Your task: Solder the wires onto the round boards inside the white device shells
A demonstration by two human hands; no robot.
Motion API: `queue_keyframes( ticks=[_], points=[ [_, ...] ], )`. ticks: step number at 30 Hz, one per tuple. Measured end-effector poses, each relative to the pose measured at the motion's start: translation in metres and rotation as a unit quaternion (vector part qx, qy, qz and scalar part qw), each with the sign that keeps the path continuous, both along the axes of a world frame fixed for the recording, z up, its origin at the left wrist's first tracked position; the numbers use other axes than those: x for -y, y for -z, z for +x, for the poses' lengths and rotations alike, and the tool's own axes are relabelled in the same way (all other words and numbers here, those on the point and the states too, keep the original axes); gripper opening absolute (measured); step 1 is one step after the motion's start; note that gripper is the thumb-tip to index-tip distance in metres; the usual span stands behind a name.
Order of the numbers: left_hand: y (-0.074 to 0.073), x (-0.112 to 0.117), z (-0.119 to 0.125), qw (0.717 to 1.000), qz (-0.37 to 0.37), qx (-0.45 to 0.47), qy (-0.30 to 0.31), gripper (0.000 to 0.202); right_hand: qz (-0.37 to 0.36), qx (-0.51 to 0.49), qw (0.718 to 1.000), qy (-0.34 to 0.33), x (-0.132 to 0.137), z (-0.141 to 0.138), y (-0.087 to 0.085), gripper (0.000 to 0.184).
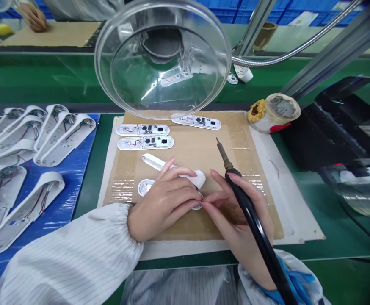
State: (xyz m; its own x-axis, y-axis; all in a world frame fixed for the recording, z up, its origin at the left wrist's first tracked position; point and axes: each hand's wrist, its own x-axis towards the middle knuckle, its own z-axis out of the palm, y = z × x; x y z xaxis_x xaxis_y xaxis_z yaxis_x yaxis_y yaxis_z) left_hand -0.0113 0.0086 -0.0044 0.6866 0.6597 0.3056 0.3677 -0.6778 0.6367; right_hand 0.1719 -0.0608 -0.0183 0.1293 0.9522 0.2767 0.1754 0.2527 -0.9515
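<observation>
My left hand (pixel 164 199) lies over a white plastic shell (pixel 159 163) and a small white board piece (pixel 145 186) on the cardboard mat (pixel 188 156), fingers curled and pinching near the piece's right end. My right hand (pixel 236 212) meets it fingertip to fingertip and holds a black soldering iron (pixel 251 216), tip pointing up and away. What the fingertips pinch is too small to see. Three finished white circuit boards (pixel 145 142) lie in a row further back on the mat.
A round magnifier lamp (pixel 162 55) hangs over the mat's far edge. Several white shells with wires lie on a blue tray (pixel 77 169) at left. A solder sponge holder (pixel 274 111) and a black machine (pixel 340 127) stand at right. Another person's hand (pixel 34 17) rests far left.
</observation>
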Motion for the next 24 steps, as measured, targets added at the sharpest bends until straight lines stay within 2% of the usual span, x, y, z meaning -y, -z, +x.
queue_keyframes(
  ticks=[6,14,16,19,22,24],
  points=[
    [-0.002,0.000,-0.001,1.000,-0.020,0.013,0.004,0.011,-0.043,-0.032,0.999,0.004,-0.003,0.002,-0.004,0.057],
    [-0.002,-0.002,0.000,0.999,-0.015,0.035,-0.015,0.010,-0.045,-0.020,0.999,0.015,-0.003,0.005,-0.005,0.058],
    [-0.001,-0.001,0.000,0.999,0.006,0.037,-0.016,0.010,-0.039,0.010,0.998,0.046,-0.001,0.010,-0.007,0.052],
    [-0.001,0.000,0.001,0.998,0.057,0.025,-0.018,0.011,-0.004,0.074,0.993,0.093,0.000,0.025,-0.009,0.031],
    [-0.003,0.002,0.001,0.998,0.058,-0.020,-0.023,0.014,0.025,0.131,0.983,0.129,-0.001,0.042,-0.009,0.029],
    [-0.004,0.004,0.000,0.998,0.035,-0.051,-0.027,0.014,0.043,0.142,0.969,0.195,-0.004,0.049,-0.006,0.029]
  ],
)
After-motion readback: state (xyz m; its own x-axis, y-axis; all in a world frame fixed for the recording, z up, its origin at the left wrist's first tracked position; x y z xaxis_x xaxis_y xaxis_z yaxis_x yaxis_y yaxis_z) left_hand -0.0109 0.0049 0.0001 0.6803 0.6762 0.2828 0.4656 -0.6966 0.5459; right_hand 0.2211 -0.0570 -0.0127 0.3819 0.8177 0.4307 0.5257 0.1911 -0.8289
